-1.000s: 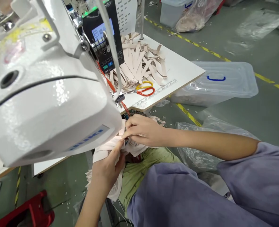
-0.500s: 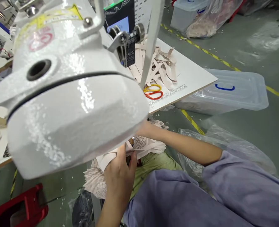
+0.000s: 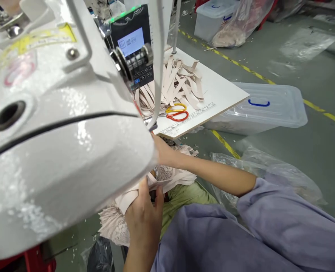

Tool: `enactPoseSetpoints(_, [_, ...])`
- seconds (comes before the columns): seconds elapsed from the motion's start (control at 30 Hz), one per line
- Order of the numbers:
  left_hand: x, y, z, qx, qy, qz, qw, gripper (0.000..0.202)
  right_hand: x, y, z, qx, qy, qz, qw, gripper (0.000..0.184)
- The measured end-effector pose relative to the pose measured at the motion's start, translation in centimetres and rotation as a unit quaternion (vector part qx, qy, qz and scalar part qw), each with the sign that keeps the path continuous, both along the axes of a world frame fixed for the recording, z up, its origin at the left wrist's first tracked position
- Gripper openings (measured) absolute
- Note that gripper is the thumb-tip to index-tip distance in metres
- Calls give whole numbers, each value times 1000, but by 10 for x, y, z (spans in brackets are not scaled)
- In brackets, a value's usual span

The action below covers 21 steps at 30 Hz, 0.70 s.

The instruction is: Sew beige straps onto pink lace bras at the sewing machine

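Note:
A large white sewing machine head (image 3: 59,151) fills the left of the view and hides the needle area. My left hand (image 3: 145,219) reaches up from below, its fingers closed on pale pink lace fabric (image 3: 119,223) that hangs under the machine. My right hand (image 3: 163,151) comes in from the right and goes under the machine head; only its wrist and heel show, the fingers are hidden. More of the pink fabric (image 3: 179,175) lies bunched below my right forearm.
A white table (image 3: 224,90) behind holds a pile of beige strips (image 3: 179,83), scissors with yellow and red handles (image 3: 177,112) and a black control panel (image 3: 132,45). A clear plastic lidded bin (image 3: 264,109) and plastic bags (image 3: 269,170) sit on the grey floor at right.
A second ago both hands were in plain sight pinching the fabric together. The view has shifted since, and my right hand has slid under the machine head out of sight.

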<state>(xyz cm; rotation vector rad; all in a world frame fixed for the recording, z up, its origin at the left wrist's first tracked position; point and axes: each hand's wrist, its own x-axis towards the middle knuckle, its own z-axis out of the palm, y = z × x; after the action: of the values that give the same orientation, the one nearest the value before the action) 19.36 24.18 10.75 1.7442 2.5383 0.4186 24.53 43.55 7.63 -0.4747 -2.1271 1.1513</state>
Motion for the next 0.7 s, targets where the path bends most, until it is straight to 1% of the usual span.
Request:
enactPoseSetpoints(0.07, [4,0,0,-6,15,2,1000,63,0,1,-1,1,14,-12,1000,28])
enactPoseSetpoints(0.13, [5,0,1,-10,24,-4,1000,65,2,1,-2,-14,21,-20,999,27])
enactPoseSetpoints(0.23, [3,-1,4,-11,15,-16,1000,65,7,-2,-2,-61,43,-41,996,35])
enactPoseSetpoints(0.3, [-1,-3,5,-5,-2,-17,1000,63,11,-6,-3,-101,65,-43,992,39])
enactPoseSetpoints(0.4, [-4,-3,5,7,-11,-20,1000,61,17,-11,-5,-147,87,-42,984,37])
enactPoseSetpoints(0.53, [-5,-3,3,16,6,-49,999,61,26,-15,-12,-188,98,-67,975,35])
enactPoseSetpoints(0.6, [-6,-4,2,23,7,-47,999,59,30,-16,-16,-200,100,-69,972,34])
enactPoseSetpoints(0.7, [-7,-8,-2,40,2,-27,999,58,35,-21,-17,-214,86,-61,971,31])
